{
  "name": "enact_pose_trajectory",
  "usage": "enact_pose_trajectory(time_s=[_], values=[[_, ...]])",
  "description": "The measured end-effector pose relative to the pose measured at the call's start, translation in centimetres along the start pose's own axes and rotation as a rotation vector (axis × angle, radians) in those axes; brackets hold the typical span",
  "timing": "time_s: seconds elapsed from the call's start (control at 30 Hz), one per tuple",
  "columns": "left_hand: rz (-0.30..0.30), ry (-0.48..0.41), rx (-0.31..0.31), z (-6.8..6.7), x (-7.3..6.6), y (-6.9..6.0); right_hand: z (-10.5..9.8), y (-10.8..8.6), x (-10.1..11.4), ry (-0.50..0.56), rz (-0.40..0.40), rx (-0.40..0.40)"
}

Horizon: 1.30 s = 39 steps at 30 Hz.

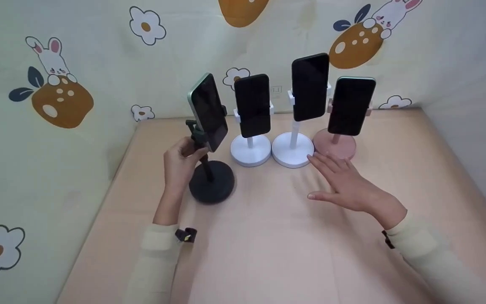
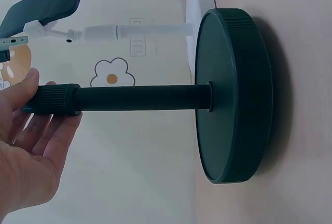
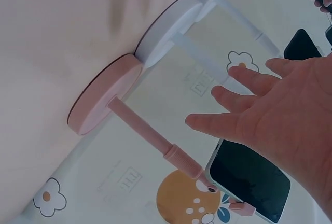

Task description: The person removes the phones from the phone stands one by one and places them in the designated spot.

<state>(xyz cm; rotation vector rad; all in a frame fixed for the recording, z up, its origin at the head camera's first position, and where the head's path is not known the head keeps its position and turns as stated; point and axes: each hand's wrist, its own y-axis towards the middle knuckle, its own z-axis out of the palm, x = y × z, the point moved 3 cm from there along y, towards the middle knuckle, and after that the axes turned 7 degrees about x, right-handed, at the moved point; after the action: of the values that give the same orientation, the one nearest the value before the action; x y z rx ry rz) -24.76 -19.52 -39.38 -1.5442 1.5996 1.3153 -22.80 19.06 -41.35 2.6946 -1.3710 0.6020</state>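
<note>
My left hand point(image 1: 179, 162) grips the upper stem of a dark stand point(image 1: 211, 182) that holds a phone with a light green edge point(image 1: 209, 112). In the left wrist view my fingers and thumb curl round the ribbed collar at the top of the dark green stem point(image 2: 145, 98), and its thick round base point(image 2: 233, 97) shows whole. My right hand point(image 1: 346, 183) hovers with fingers spread in front of the pink stand point(image 1: 344, 145) and a white stand point(image 1: 292, 154). The right wrist view shows the right hand point(image 3: 290, 110) holding nothing, near the pink stand's phone point(image 3: 249, 177).
Another white stand point(image 1: 250, 154) with a black phone point(image 1: 252, 105) stands between the dark stand and the middle one. The stands line the back of the peach tabletop point(image 1: 268, 253). Behind them hangs a patterned cloth point(image 1: 175, 55).
</note>
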Motion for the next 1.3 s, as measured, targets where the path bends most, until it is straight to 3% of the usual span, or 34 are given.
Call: enact_pose_trajectory(time_s=[0.23,0.47,0.9,1.3], values=[[-0.015,-0.005,0.026,0.4,-0.3,-0.6,0.1,0.0,-0.3,0.016,0.04,0.03],[0.014,-0.018,0.047,1.0,-0.9,-1.1,0.2,-0.1,-0.3,0.009,0.039,0.026],[0.008,-0.079,0.107,2.3,-1.5,-1.8,0.1,-0.3,-0.2,0.019,0.036,0.022],[0.017,-0.1,0.126,3.7,-2.3,-2.1,0.3,-0.1,-0.6,0.031,0.053,0.033]])
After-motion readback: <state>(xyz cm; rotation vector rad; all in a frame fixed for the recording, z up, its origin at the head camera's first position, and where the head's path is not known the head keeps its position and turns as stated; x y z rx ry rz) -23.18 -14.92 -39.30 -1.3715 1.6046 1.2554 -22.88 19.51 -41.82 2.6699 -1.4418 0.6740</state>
